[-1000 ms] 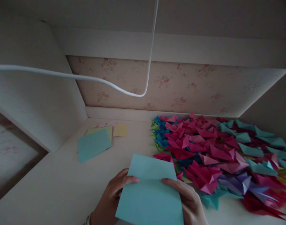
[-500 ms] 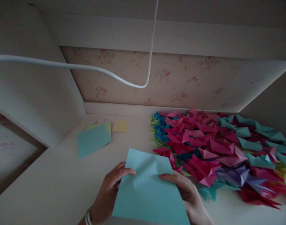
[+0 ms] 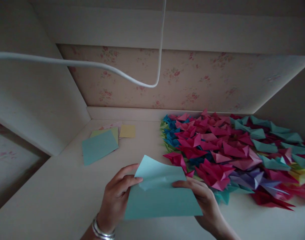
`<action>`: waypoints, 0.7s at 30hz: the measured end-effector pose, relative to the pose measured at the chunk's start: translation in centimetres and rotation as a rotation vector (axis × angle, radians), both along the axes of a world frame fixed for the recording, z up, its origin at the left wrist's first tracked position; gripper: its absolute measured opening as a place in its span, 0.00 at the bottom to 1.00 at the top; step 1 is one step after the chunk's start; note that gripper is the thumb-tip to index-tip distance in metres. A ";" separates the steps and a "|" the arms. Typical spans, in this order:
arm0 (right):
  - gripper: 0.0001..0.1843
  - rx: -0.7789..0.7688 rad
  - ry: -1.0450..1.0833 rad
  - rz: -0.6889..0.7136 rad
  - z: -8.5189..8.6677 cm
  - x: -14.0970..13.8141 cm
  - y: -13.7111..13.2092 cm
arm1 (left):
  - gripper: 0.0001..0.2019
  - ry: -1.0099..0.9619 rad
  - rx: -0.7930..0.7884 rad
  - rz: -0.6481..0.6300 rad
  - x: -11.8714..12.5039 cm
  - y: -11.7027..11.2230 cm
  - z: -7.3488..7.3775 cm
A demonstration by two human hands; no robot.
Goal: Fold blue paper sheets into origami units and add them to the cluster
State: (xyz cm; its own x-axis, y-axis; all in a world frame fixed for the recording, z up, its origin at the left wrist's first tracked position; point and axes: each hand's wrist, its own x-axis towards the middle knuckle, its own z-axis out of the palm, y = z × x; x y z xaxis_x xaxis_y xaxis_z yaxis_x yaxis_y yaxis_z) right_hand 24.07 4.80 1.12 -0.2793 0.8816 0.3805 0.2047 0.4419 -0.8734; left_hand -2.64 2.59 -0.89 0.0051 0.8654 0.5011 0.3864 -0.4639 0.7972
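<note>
A sheet of light teal paper (image 3: 162, 200) is held up between my two hands over the white table. My left hand (image 3: 118, 193) pinches its left edge, thumb on top and fingers behind. On the opposite edge, my right hand (image 3: 202, 196) grips the same sheet, its thumb lying across the paper. The sheet bends a little, and its upper part catches more light than the lower part. Silver bracelets (image 3: 102, 230) circle my left wrist. To the right of my right hand spreads a large group of folded paper pieces (image 3: 215, 170) in pink, red, blue, teal and purple.
At the back left lie another teal sheet (image 3: 99, 146), a green sheet (image 3: 115, 133) and a small yellow square (image 3: 127, 131). A white cable (image 3: 112, 69) crosses above the white table (image 3: 54, 196). Behind is a flowered wall panel (image 3: 147, 80).
The sheet has tilted, its near edge rising fully into view, and its top now curves. My hands keep hold of both sides. The view has shifted slightly.
</note>
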 end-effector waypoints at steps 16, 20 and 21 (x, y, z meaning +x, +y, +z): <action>0.19 -0.344 0.248 -0.198 -1.6 -0.9 -0.3 | 0.13 -0.406 -0.391 -0.144 1.5 -0.8 1.3; 0.21 -0.277 0.191 -0.201 -1.3 -1.1 -0.4 | 0.16 -0.347 -0.469 -0.071 1.8 -0.5 1.6; 0.21 -0.266 0.186 -0.197 -1.2 -1.2 -0.4 | 0.16 -0.359 -0.482 -0.050 2.0 -0.4 1.6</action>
State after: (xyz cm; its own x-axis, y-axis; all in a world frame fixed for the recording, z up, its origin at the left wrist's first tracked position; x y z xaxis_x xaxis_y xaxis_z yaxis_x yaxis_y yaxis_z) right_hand 22.87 4.36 -0.06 -0.0428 0.9863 0.1592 0.0902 0.1625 -0.9826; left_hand -0.66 2.18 0.71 -0.0450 0.9985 0.0299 0.0407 -0.0281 0.9988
